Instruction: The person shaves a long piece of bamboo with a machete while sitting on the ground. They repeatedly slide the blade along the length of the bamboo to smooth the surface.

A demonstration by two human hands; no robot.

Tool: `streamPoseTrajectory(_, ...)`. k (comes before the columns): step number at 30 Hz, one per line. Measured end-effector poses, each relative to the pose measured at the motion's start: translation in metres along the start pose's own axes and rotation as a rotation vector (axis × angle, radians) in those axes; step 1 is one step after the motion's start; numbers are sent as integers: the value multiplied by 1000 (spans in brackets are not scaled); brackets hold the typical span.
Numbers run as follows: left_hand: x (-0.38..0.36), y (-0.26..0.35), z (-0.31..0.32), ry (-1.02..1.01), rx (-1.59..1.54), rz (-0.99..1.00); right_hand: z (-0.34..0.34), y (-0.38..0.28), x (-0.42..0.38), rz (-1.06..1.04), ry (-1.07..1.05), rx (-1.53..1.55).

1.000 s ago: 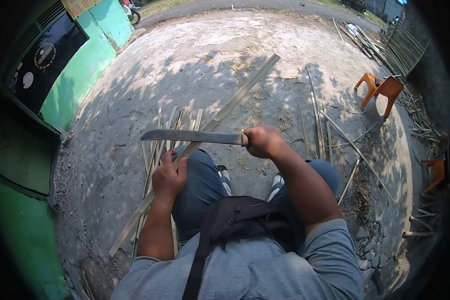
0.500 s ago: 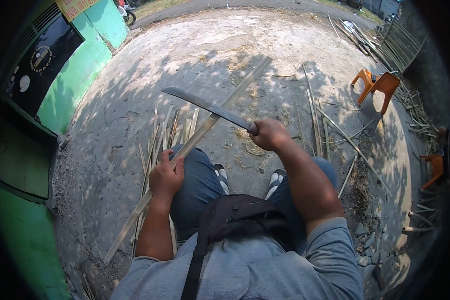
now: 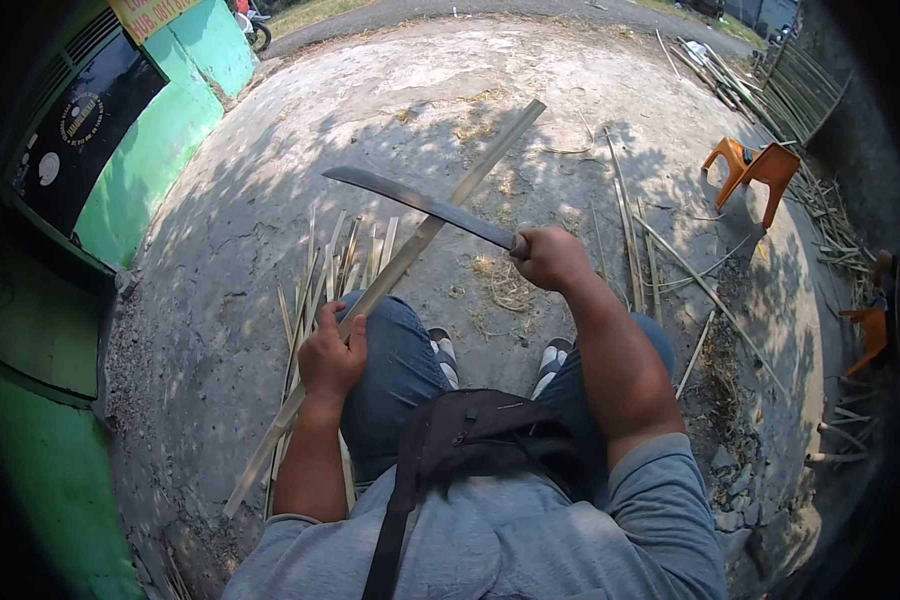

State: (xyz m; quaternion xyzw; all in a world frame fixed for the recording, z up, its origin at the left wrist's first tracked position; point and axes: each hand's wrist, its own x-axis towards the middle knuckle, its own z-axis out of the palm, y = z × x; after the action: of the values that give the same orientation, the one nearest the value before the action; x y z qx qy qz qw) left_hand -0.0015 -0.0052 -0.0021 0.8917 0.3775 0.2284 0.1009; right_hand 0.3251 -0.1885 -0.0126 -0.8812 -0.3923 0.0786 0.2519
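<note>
Ground (image 3: 220,290), machete (image 3: 420,203) (level earlier) aslant over strip (image 3: 402,262)

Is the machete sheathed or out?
Out: the machete shows its bare blade, crossing in front of the long strip, handle in the right hand.

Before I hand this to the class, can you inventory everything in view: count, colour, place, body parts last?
blade: one, dark grey, in right hand, crossing held strip
held strip: one, pale, in left hand
other strips: many, mostly pale, ground
chairs: two, orange, right, one partly visible
bag: one, black, lap
shirt: one, grey, bottom
wall: one, green, left
sign: one, yellow, upper left
slatted panel: one, brownish, upper right
ground: grey, around
feet: two, grey-and-white footwear, between knees
legs: two, blue trousers, centre
hands: two, bare, ahead
</note>
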Motion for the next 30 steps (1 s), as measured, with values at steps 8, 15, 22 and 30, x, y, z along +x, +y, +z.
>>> streamPoseTrajectory(8,2,2,1,-13,68,10,10,7,-2,8,-33,98)
streamPoseTrajectory(15,1,-5,7,62,36,85,16,-19,-13,-250,-108,-35)
streamPoseTrajectory(22,1,-6,5,49,3,80,12,-31,-14,-314,-87,-159)
streamPoseTrajectory(30,0,-3,3,25,-12,21,11,5,1,-63,-26,-3)
